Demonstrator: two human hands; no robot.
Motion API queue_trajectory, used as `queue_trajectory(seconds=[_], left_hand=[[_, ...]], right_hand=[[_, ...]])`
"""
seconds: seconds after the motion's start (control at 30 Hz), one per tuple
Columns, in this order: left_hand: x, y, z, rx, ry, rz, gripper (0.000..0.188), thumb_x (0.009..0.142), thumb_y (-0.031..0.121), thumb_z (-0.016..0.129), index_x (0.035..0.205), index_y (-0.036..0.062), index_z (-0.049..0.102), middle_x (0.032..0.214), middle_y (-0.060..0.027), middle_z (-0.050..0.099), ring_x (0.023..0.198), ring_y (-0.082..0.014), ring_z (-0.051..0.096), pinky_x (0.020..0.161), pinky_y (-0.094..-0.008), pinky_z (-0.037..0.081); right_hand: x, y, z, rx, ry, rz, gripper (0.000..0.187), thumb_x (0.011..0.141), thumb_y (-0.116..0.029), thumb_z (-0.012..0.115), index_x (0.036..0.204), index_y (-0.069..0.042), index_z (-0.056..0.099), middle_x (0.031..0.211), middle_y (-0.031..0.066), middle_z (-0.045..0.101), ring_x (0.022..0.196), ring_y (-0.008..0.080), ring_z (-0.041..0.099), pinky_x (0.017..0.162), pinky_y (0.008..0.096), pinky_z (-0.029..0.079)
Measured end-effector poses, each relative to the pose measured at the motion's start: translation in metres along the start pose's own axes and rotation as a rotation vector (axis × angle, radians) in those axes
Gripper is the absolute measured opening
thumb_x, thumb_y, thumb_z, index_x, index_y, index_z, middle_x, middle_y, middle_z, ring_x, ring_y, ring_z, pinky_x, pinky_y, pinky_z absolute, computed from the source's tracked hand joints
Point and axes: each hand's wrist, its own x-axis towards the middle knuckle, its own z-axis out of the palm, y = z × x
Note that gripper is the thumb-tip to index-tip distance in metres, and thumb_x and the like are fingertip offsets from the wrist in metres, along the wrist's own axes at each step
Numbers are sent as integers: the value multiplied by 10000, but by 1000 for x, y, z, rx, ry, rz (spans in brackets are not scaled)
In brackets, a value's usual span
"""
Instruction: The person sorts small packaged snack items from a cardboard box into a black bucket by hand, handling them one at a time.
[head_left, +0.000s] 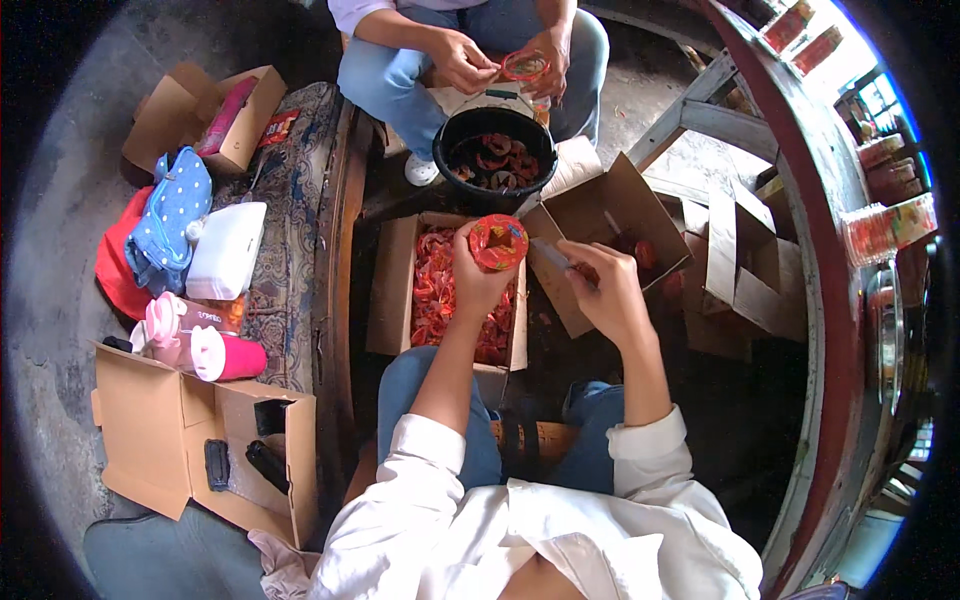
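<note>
My left hand [476, 278] is closed around a round red thing [513, 258] with a patterned surface and a dark hollow in its middle, perhaps a wrapped roll or cup. In my right hand [606, 284] is a flat grey blade [549, 254], like a knife; its tip points at the red thing's right side, and I cannot tell whether they touch. Below my left hand stands a cardboard box [393, 290] filled with crumpled red scraps [434, 285]. Another open box [590, 212], right of it, has a few red pieces [645, 254] inside.
Ahead, a person [468, 62] handles a red-rimmed ring behind a black bucket [448, 172] of red pieces. At left, a patterned bench [290, 210] bears bags, a white container [228, 250] and a pink tumbler [238, 356]. A wooden frame [808, 190] runs along the right.
</note>
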Motion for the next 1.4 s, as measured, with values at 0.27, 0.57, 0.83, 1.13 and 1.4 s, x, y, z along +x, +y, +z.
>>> queue_trajectory(seconds=[0.27,0.57,0.83,1.13,1.4], left_hand=[[-1,-16,-2,157,50,-10,690,607,65,785,1175,32,396,1094,-98,515,1020,-193,518,905,-317,416],[7,-61,-12,169,33,43,675,626,69,790,1170,26,393,1107,-92,500,1024,-180,508,904,-312,424],[64,-111,2,325,161,107,629,608,100,795,1130,22,454,1081,-97,548,986,-196,545,872,-324,443],[155,-141,19,874,95,-119,652,520,237,795,1101,136,517,1011,-127,625,957,-299,594,818,-386,475],[195,-147,26,1359,-157,-216,615,538,305,796,1064,184,502,1001,-53,621,957,-250,589,843,-423,430]], right_hand=[[-14,81,30,469,467,216,366,759,29,635,1113,-56,603,858,45,632,761,98,585,681,235,479],[-20,115,5,461,565,233,346,777,-21,642,1118,-54,594,853,45,618,757,99,583,679,231,474],[-22,121,-11,602,698,334,345,783,2,625,1124,-24,579,861,40,612,753,100,568,694,235,454],[-7,121,-19,658,800,369,357,772,18,637,1121,-21,574,856,29,605,755,99,546,692,233,436],[3,116,-17,743,786,345,341,787,1,638,1119,-7,560,892,63,614,808,115,583,710,233,468]])
